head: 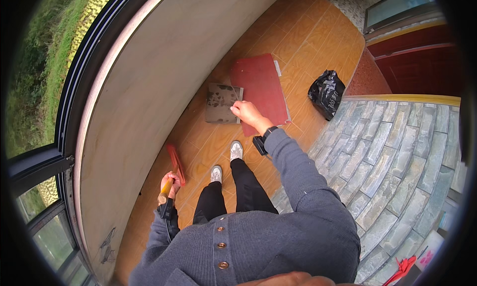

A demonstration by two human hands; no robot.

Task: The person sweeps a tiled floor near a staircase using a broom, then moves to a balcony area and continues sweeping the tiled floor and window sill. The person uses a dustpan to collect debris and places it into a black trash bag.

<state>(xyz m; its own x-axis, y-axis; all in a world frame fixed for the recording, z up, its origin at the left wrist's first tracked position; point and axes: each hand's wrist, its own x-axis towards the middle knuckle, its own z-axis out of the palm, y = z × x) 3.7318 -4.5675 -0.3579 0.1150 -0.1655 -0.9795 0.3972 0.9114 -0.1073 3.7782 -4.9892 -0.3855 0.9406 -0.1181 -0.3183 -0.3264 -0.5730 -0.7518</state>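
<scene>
My left hand (170, 184) grips a wooden handle (166, 191), its round butt end pointing up towards me. Beyond that hand, low by the wall, is a long red plastic head (176, 162) that looks like part of the same tool, perhaps a broom. Out in front, my right hand (247, 112) has its fingers pinched together on a thin strip (234, 92). Below it lie a grey square tile or board (220, 105) with dark blotches and a larger dark red board (259, 88). Whether the fingers touch the grey piece cannot be told.
A black plastic bag (327, 94) bearing writing sits on the wood-look floor (298, 51) to the right. The curved-looking plain wall (156, 73) and window frame (63, 152) border my left. Stone-look cladding (387, 159) and a red door (417, 70) are on the right.
</scene>
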